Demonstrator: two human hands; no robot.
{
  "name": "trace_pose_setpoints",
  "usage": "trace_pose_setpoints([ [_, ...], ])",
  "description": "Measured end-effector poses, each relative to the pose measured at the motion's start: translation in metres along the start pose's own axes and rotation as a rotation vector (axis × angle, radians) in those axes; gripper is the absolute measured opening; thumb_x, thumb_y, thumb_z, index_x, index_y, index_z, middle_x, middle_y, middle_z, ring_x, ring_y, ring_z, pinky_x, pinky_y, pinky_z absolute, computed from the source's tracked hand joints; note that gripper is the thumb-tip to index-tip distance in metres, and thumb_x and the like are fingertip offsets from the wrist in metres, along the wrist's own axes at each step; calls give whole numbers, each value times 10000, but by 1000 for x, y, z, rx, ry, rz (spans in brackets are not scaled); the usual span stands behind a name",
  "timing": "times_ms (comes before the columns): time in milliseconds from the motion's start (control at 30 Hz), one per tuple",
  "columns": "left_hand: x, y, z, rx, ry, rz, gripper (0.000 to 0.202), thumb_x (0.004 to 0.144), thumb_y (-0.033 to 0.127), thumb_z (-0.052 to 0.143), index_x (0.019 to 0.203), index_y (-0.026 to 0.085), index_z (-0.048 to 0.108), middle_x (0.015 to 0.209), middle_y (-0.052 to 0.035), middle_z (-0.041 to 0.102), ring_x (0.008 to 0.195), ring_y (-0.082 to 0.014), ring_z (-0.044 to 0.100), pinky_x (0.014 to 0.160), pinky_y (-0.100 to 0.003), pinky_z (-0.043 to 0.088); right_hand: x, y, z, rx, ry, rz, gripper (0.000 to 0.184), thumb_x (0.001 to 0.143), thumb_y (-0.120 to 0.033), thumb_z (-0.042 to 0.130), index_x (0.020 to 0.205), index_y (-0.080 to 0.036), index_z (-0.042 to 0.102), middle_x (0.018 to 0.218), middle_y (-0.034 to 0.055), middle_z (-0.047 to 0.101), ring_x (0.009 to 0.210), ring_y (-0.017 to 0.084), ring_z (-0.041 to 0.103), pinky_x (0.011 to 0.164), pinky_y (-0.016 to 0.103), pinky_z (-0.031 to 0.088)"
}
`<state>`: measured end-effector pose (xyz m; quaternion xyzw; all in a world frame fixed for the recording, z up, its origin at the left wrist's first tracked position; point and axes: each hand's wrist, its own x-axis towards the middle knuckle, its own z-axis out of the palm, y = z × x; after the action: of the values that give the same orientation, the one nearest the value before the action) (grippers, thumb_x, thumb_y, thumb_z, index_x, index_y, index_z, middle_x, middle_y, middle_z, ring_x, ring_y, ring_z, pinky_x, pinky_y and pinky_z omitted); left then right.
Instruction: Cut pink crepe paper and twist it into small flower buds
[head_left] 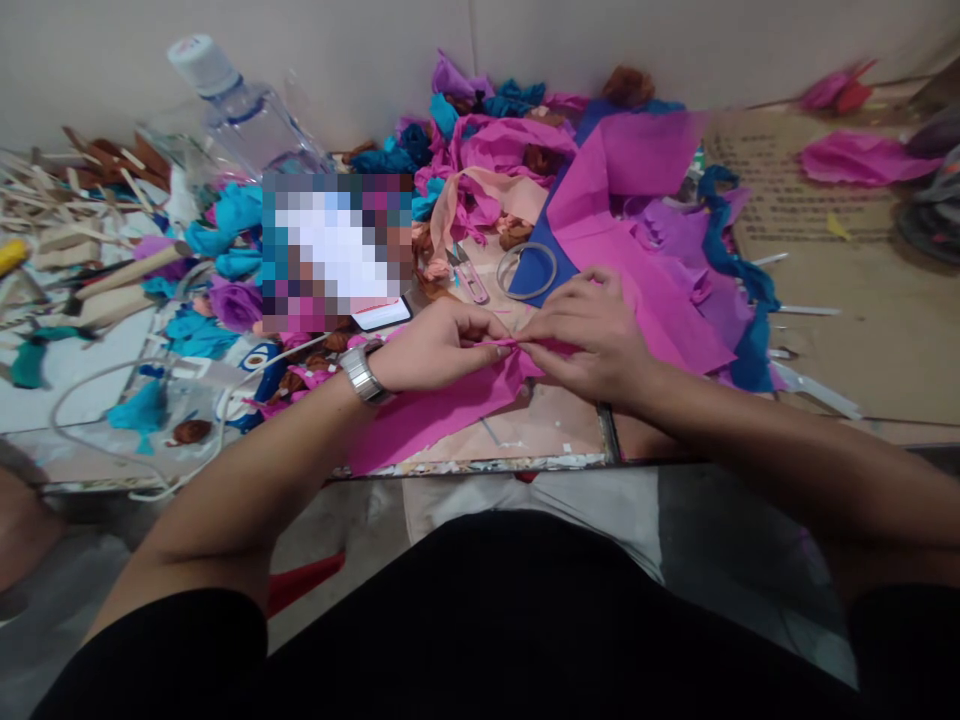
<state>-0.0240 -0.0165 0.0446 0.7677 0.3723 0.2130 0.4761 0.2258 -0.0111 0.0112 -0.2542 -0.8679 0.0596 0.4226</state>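
A strip of pink crepe paper (442, 418) lies over the table's front part, its upper edge gathered between my two hands. My left hand (442, 345), with a metal watch on the wrist, pinches that edge between thumb and fingers. Close against it, my right hand (589, 335) pinches the same gathered paper from the other side. The fingertips almost meet, so the exact fold between them is hidden. Just beyond the hands lie small pink thread snips (469, 276) and a ring-shaped coil of wire or tape (527, 271).
Large pink sheets (637, 260) and crumpled purple, blue and brown paper pile up behind and to the right. A clear bottle (251, 120) leans at the back left, near a partly blurred phone (384, 313). Wooden sticks (60, 215), a white cable (217, 440) and cardboard (855, 330) lie around.
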Motion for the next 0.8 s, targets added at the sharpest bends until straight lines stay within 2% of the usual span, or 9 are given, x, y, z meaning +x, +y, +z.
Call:
trace_pose_setpoints([
  [67,0,1,-1,-66,-3,-26,257,967,366,726,985,120,798,792,-39,752,639,-94,591,578,-192,425,1,-1,-2,7,-22,-14,80,1021,-267,728,1001,-280,804,912,-3,833,938,234,722,1018,533,371],
  [167,0,2,-2,-118,-10,-56,230,937,344,747,983,124,796,791,-38,753,634,-98,601,581,-195,433,1,-2,-5,6,-125,70,119,1046,-327,686,1012,-325,800,948,-8,842,951,254,719,1084,589,356],
  [267,0,4,-3,-97,-1,-70,280,954,400,748,928,126,796,709,-11,693,584,-84,538,559,-201,393,1,-2,-6,0,-194,136,121,1039,-369,681,1010,-363,798,987,-18,837,990,276,707,1147,634,332],
  [367,1,3,-3,-87,27,-61,385,976,482,740,843,123,775,637,15,607,552,-69,452,533,-206,340,1,-2,-5,8,-194,134,108,1028,-358,688,1007,-371,793,977,-22,826,999,281,698,1158,651,335],
  [433,1,3,-2,-97,29,-49,384,976,477,745,835,121,767,653,14,606,566,-67,443,532,-202,334,1,-2,-4,8,-180,135,104,1024,-351,692,1013,-364,795,976,-9,822,996,285,695,1150,661,342],
  [600,1,6,1,-39,60,-16,337,990,417,712,830,125,756,658,6,613,584,-76,463,544,-201,356,1,-2,-3,-8,-144,133,94,1018,-369,706,1001,-353,797,952,10,813,971,287,688,1119,665,370],
  [800,-2,9,4,84,115,42,282,989,375,692,893,128,785,695,-13,690,598,-92,527,582,-218,399,2,-3,-3,-25,-157,133,95,1023,-371,708,978,-348,789,933,4,815,951,274,683,1099,634,386],
])
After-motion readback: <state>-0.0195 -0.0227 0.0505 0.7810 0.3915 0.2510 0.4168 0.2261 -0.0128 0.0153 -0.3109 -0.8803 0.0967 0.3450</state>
